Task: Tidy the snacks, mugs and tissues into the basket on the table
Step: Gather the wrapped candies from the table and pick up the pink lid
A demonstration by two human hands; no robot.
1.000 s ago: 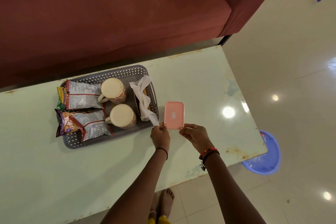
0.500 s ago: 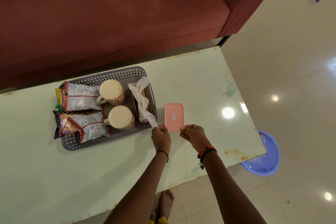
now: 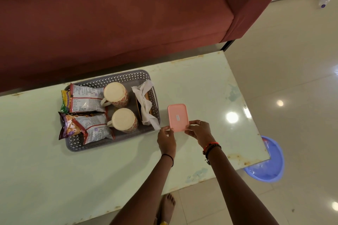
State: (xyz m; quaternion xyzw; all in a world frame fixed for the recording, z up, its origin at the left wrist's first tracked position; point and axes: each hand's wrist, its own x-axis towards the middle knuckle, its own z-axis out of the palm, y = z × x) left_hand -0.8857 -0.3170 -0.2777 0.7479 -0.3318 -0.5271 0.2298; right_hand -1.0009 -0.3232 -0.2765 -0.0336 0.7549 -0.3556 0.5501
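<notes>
A grey perforated basket [image 3: 117, 78] sits on the pale table [image 3: 54, 179]. Inside lie two snack packets [image 3: 86, 99] [image 3: 87, 128] on the left, two upturned cream mugs [image 3: 115, 93] [image 3: 124, 119] in the middle and a tissue pack with white tissue [image 3: 145, 104] sticking out on the right. A pink rectangular lid [image 3: 178, 117] lies just right of the basket. My left hand [image 3: 166, 138] pinches its near left corner and my right hand [image 3: 199, 130] grips its near right corner.
A dark red sofa [image 3: 128, 14] runs along the table's far side. A blue plastic basin [image 3: 268, 160] stands on the tiled floor past the table's right edge. My bare foot [image 3: 167, 206] shows below the near edge.
Both hands stay on the pink lid's near end, and the lid has hardly shifted. Only the camera view has moved slightly.
</notes>
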